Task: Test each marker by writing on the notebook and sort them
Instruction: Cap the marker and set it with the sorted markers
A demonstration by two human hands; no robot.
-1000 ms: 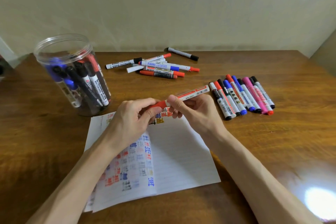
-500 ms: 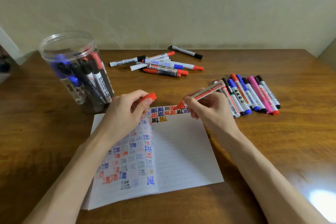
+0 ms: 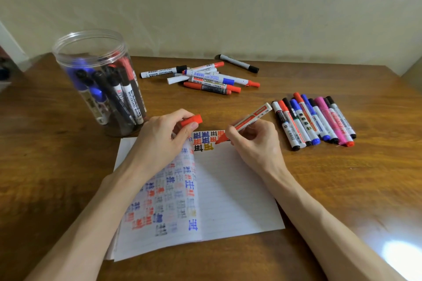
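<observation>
An open notebook (image 3: 228,189) lies on the wooden table in front of me, with coloured test marks along its top and on the left page. My right hand (image 3: 253,141) grips an uncapped red marker (image 3: 249,121), whose tip touches the top of the right page. My left hand (image 3: 159,137) rests on the notebook's left page and pinches the marker's red cap (image 3: 193,119). A clear jar (image 3: 100,80) at the left holds several markers. A tidy row of markers (image 3: 312,118) lies to the right. A loose pile of markers (image 3: 205,77) sits behind the notebook.
A single black-capped marker (image 3: 238,63) lies apart near the wall at the back. The table's right edge runs past the row of markers. A bright light reflection shows on the table at the lower right.
My hands pulled the red cap off the marker. The right hand then brought the marker's tip down onto the top of the page, while the left hand kept the cap.
</observation>
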